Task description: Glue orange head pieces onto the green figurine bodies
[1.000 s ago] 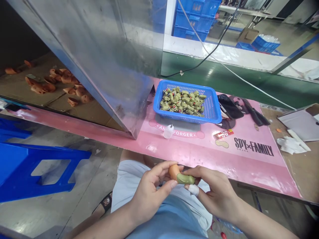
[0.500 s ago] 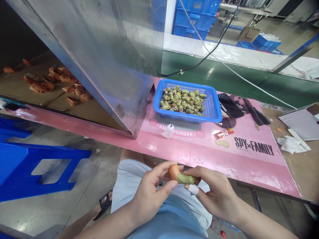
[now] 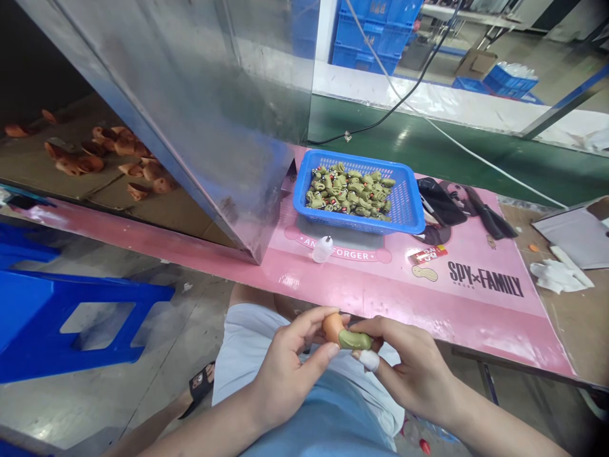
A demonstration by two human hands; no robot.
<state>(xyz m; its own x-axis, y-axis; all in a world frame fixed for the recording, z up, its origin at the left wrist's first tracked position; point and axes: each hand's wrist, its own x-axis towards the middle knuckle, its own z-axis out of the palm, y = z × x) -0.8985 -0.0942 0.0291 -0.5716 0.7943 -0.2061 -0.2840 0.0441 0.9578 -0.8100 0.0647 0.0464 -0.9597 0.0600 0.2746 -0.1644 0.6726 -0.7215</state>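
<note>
Above my lap, my left hand point(image 3: 299, 355) pinches the orange part point(image 3: 332, 327) of a small figure piece between thumb and fingers. My right hand point(image 3: 404, 365), with a white wrap on the thumb, grips the olive-green part point(image 3: 354, 340) of the same piece. The orange and green parts meet end to end; whether they are fastened cannot be made out. On the table beyond, a blue basket point(image 3: 408, 219) holds several similar olive-green parts point(image 3: 349, 189). A small clear bottle point(image 3: 322, 250) with a dark tip stands in front of the basket.
Left of the basket rises a metal booth wall point(image 3: 228, 127), with several orange pieces point(image 3: 124, 143) on cardboard inside. A dark phone-like object point(image 3: 440, 202) and a red wrapper point(image 3: 428, 255) lie right of the basket, crumpled tissue point(image 3: 556, 275) farther right. A blue stool point(image 3: 95, 279) stands at left.
Almost nothing differs. Both hands keep their hold on the orange and green piece, which has turned very slightly; the view has shifted a little.
</note>
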